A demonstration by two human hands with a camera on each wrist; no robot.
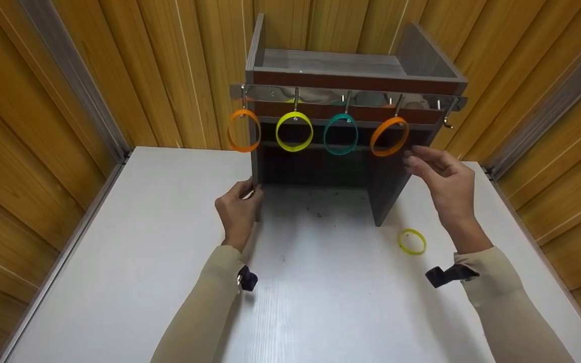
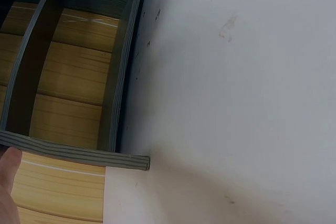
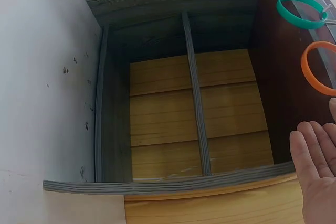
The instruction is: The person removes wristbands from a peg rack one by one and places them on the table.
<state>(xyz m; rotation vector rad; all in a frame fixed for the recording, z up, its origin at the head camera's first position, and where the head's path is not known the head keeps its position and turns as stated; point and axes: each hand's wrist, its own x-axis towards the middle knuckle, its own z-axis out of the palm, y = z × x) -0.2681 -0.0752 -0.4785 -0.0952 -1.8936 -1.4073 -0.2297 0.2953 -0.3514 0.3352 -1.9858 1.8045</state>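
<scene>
A grey wooden shelf [image 1: 390, 196] with dark red front boards stands on the table. Along its metal rail [image 1: 321, 96] hang an orange ring [image 1: 243, 147], a yellow ring [image 1: 294, 147], a teal ring [image 1: 341, 151] and a second orange ring [image 1: 389, 151], each on its own hook. My left hand [image 1: 237, 212] holds the front edge of the shelf's left side panel, low down; only part of it shows in the left wrist view. Just right of the second orange ring is my right hand [image 1: 444, 186], its fingers extended and apart from the ring. The rail's rightmost hook [image 1: 449, 113] bears no ring.
Another yellow ring [image 1: 412, 242] lies on the white table [image 1: 179, 212], right of the shelf's right panel. Wood-patterned walls [image 1: 169, 65] enclose the back and both sides. Small dark specks mark the table below the shelf.
</scene>
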